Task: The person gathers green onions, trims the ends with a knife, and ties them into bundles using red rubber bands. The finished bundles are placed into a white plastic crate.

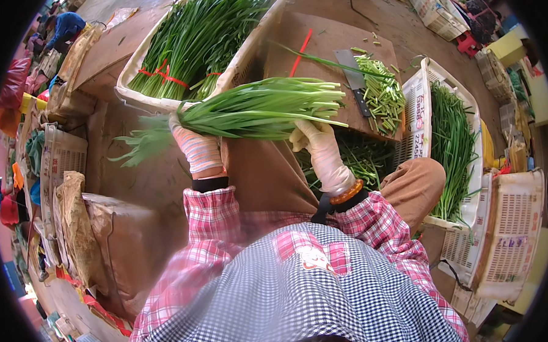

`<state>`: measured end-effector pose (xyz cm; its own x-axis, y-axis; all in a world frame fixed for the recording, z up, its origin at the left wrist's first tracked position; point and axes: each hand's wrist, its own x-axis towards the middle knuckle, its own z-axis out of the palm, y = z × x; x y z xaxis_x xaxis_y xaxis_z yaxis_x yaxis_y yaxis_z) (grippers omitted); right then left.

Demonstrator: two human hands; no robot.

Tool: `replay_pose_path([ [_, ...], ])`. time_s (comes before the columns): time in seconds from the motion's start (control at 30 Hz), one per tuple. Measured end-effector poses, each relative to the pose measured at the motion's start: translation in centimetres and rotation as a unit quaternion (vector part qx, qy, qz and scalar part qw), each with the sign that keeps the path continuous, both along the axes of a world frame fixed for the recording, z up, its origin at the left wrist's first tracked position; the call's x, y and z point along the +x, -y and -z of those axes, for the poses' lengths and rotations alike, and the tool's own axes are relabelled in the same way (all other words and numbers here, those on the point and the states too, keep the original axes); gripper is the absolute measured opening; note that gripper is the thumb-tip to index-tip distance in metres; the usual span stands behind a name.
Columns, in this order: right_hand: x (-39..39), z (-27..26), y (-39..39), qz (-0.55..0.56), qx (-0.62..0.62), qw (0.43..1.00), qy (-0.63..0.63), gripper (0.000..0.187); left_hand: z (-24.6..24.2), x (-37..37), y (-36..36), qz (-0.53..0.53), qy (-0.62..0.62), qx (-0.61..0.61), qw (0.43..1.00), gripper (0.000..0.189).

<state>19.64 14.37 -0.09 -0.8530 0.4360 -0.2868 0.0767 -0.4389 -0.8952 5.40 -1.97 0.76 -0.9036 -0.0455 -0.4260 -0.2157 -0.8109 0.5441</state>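
A loose bundle of green leafy stalks, probably garlic chives [258, 107], lies across both gloved hands, pale cut ends to the right. My left hand [195, 144] grips it near the leafy end, fingers partly hidden by the leaves. Under the stalk ends is my right hand [318, 147], its fingers curled and touching the lower stalks; how firmly it holds them is unclear. Beyond, a cleaver with a black handle [349, 71] rests on a brown board [284, 43] beside a heap of cut stalk ends [383, 93]. A red tie strip [301, 53] lies on the board.
A white plastic crate [247, 46] at the upper left holds bundles bound with red ties. On the right, another white crate [424, 109] holds loose green stalks. More greens [361, 159] lie below the board. A wrapped brown box [119, 242] stands at the lower left; a person in blue [67, 29] is far off.
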Motion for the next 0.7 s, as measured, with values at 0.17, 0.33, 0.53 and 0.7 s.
replay_pose_path([
  [0.17,2.9,2.8,-1.4,-0.005,0.161,0.959,-0.234,0.019,2.1,-1.9,1.2,0.011,-0.031,-0.034,0.999,0.041],
  [0.33,6.3,-1.3,-4.5,-0.108,-0.105,0.977,-0.154,0.028,2.0,-1.6,0.5,0.032,-0.009,-0.064,0.997,0.046],
  [0.53,9.4,-2.0,-7.2,-0.177,-0.122,0.965,-0.153,0.017,2.0,-1.1,-0.5,0.075,-0.024,-0.025,0.997,0.045],
  [0.7,12.5,-2.7,-9.4,-0.176,-0.058,0.978,-0.098,0.016,2.5,-1.4,-0.6,0.062,-0.034,-0.038,0.997,0.044],
])
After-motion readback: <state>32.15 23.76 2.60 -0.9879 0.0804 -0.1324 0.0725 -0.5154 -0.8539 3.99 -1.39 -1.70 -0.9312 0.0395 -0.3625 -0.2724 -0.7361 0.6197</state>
